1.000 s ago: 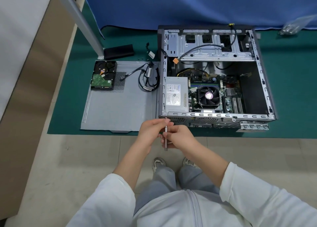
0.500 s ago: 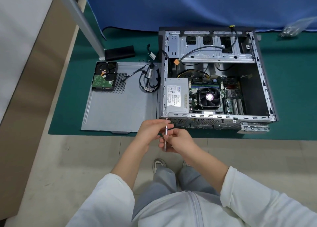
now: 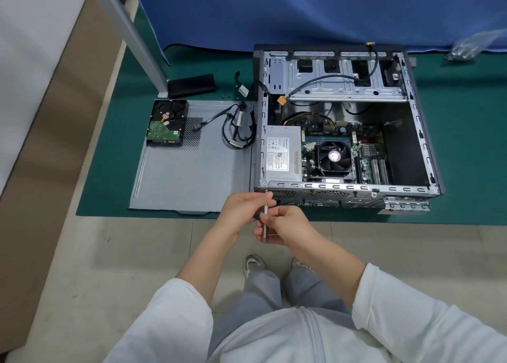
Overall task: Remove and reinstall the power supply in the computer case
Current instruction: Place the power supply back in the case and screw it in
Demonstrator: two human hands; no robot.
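Head view, working outward from the body: both hands meet just short of the case's near edge. The right hand (image 3: 285, 225) has its fingers curled round a slim screwdriver (image 3: 265, 220), and the left hand (image 3: 241, 209) pinches the shaft near its tip, steadying it against the near left corner of the computer case (image 3: 428, 154). The tip seems to sit at a screw on the rear panel, though the screw itself is too small to make out.

Judged from this, the step is driving a power supply mounting screw. To do it well, keep the shaft square to the panel, press in firmly before turning, and let the left fingertips only guide.

Beyond the hands, at about 12 o'clock, the power supply (image 3: 281, 154) sits inside the case's near left corner. At 10 o'clock the side panel (image 3: 192, 181) lies flat on the green mat, carrying a hard drive (image 3: 167, 125) and loose cables (image 3: 236, 127).
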